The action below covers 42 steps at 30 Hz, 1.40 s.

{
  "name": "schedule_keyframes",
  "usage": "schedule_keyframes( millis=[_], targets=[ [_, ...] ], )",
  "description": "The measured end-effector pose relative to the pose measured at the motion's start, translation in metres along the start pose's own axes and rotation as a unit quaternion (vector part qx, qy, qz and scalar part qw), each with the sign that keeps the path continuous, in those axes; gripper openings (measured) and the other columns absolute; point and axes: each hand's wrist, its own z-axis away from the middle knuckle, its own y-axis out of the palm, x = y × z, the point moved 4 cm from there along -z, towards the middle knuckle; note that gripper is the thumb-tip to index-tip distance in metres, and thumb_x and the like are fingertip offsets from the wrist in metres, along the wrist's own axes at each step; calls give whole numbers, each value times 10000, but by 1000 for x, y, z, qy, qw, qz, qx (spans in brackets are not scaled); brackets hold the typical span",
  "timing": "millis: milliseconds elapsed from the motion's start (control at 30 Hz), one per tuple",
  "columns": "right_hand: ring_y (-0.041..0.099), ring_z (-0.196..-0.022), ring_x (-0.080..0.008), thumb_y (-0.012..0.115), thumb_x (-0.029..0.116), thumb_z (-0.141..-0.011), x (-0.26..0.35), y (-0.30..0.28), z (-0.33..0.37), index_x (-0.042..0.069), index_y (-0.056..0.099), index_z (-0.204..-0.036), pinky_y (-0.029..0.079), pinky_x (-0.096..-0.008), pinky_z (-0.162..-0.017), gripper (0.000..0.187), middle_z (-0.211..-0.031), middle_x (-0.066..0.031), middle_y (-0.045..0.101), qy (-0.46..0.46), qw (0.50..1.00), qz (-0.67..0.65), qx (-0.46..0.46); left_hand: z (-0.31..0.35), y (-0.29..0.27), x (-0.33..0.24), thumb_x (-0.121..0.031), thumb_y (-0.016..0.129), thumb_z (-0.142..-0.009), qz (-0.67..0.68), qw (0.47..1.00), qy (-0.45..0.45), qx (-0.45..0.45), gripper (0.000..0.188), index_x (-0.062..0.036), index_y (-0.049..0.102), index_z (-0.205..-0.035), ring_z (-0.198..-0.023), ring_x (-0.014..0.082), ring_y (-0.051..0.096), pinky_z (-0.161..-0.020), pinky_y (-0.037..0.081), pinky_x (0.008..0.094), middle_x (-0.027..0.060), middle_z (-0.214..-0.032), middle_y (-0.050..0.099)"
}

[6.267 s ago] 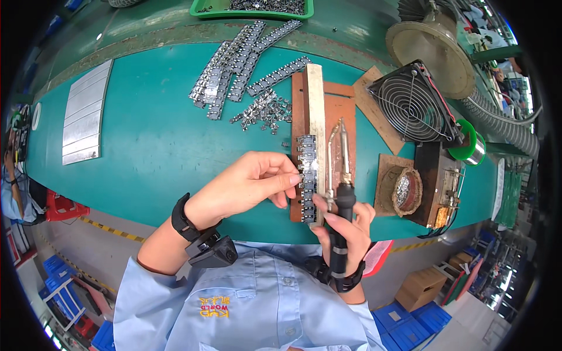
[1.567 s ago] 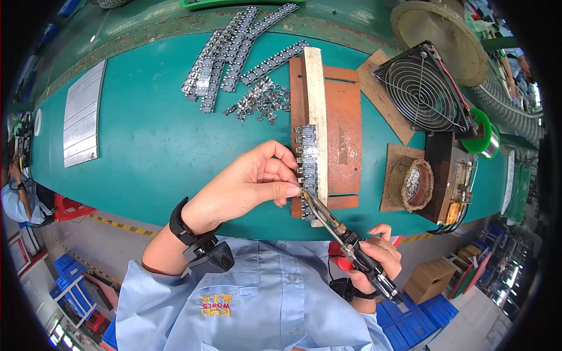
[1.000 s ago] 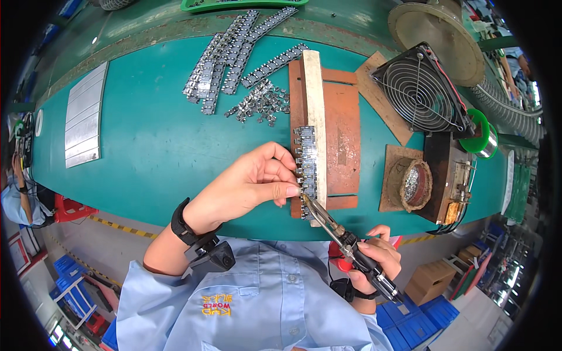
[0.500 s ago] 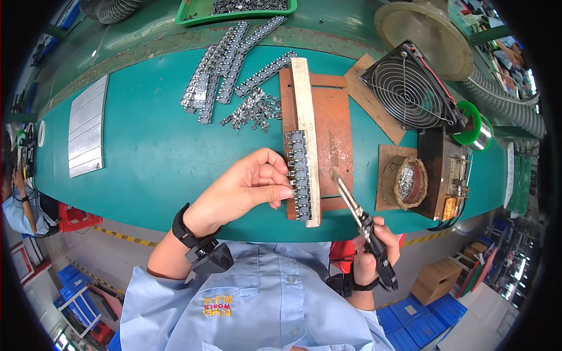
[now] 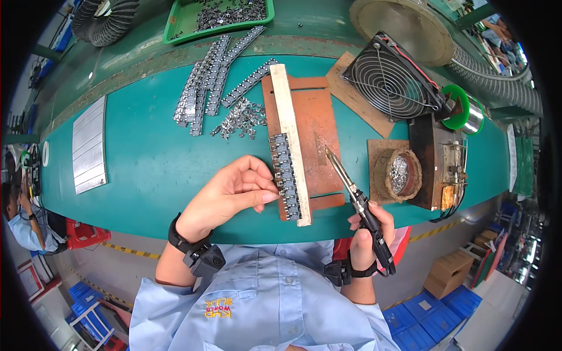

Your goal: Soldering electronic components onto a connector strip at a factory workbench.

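Observation:
My right hand [image 5: 372, 231] is closed around the black handle of a soldering iron [image 5: 351, 187]. The iron's bare tip points up and left, over the brown board of a jig [image 5: 319, 128]. A pale bar [image 5: 288, 117] runs along that jig, and a strip of small dark circuit boards [image 5: 285, 175] lies against the bar's left side. At the strip's left edge my left hand [image 5: 237, 187] has its fingers curled in and its thumb close to the boards. Whatever its fingertips pinch is too small or hidden to tell. Beyond it lies a pile of small metal parts [image 5: 240, 119].
Several circuit board strips [image 5: 205, 82] lie stacked at the back, below a green tray [image 5: 219, 20] of small parts. On the right stand a black fan [image 5: 393, 79], a round pot [image 5: 401, 175] of silvery bits and a solder wire spool [image 5: 465, 111]. A metal plate [image 5: 89, 146] lies left.
The view has shifted, so the bench things appear further left. The soldering iron's tip has moved slightly up and away from the strip. My left hand stays beside the strip.

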Motion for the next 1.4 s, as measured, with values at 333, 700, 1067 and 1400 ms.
schedule_keyframes(
  millis=[333, 700, 1067, 1400],
  targets=[
    [573, -640, -170, 681, 326, -732, 1, -2, -1, -19, 540, -1012, 440, -295, -710, 466, -740, -111, 609, -7, 1000, -9, 9, 16, -20, -28, -123, 560, -857, -341, 919, 129, -147, 119, -13, 538, -897, -586, 28, 460, -507, 364, 175, -28, -752, 545],
    [526, -498, -155, 653, 371, -751, 37, -2, -4, 1, 551, -963, 401, -360, -711, 439, -556, -59, 567, -140, 957, 123, 222, 5, 13, 1, -150, 542, -870, -63, 997, -42, 9, 129, -21, 531, -873, -564, 31, 443, -503, 358, 181, -32, -727, 517],
    [500, -885, -205, 598, 370, -788, 19, -37, 47, 27, 441, -1122, 376, -361, -846, 504, -1027, -107, 511, 1, 934, 280, -223, 2, 9, 8, -132, 530, -878, -25, 999, -20, 41, 108, -28, 529, -848, -570, 32, 442, -521, 367, 178, -32, -727, 519],
    [496, -706, -176, 602, 437, -759, 49, -10, 6, 34, 514, -1014, 305, -424, -864, 486, -706, -73, 582, -153, 944, 238, 170, 1, 6, 12, -161, 527, -883, -22, 999, -6, 40, 141, -25, 529, -847, -602, 33, 449, -521, 376, 196, -25, -712, 526]
  ],
)
